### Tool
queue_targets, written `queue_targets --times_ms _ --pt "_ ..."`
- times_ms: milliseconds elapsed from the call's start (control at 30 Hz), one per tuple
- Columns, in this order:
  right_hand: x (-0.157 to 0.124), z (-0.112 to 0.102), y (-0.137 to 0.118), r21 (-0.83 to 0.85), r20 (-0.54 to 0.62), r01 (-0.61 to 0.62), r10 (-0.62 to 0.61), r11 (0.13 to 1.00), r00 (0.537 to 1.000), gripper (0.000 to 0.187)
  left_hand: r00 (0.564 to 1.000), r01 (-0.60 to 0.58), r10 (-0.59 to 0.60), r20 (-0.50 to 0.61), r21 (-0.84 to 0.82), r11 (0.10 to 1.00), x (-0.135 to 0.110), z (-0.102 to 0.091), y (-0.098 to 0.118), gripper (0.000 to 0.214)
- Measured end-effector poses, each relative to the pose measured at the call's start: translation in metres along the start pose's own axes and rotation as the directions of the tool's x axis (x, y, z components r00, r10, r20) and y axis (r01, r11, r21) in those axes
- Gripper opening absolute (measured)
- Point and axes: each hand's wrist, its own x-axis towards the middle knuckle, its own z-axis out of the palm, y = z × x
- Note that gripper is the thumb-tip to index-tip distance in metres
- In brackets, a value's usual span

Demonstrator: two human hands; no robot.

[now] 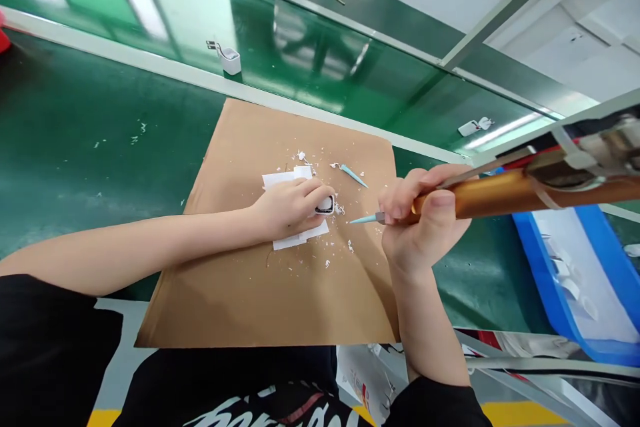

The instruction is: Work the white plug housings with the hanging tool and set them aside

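Note:
My left hand (293,207) is closed round a small white plastic housing (325,205) with a dark opening, pressed down over white paper pieces (314,232) on a brown cardboard sheet (240,307). My fingers cover most of the housing. In my right hand (423,220) is a copper-coloured tubular power tool (495,197), its light-blue pointed tip (366,219) aimed left at the housing, a small gap apart from it. A separate light-blue pointed piece (354,175) lies on the cardboard, with white shavings (350,247) scattered around.
On the green ledge behind sit a white charger with prongs (230,60) and another small white piece (469,128). A blue bin (545,273) with white parts stands at right. The tool's body and a red hose (520,159) extend toward the right edge.

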Motion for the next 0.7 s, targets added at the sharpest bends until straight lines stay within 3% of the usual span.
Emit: queue_targets --times_ms 167,333,700 --pt "-0.001 0.002 -0.002 0.035 0.032 0.005 -0.006 0.999 0.999 0.014 0.999 -0.046 0.043 -0.030 -0.141 0.989 -0.002 0.009 0.008 0.025" --pt "-0.003 0.010 -0.008 -0.036 0.083 0.008 -0.005 0.999 0.997 0.023 0.995 -0.043 0.034 -0.097 -0.098 0.994 -0.002 0.014 0.010 0.025" --pt "0.000 0.014 -0.003 0.068 0.122 0.068 -0.076 0.995 0.990 0.016 0.941 -0.141 0.111 -0.319 -0.072 0.987 0.000 0.015 0.013 0.027"
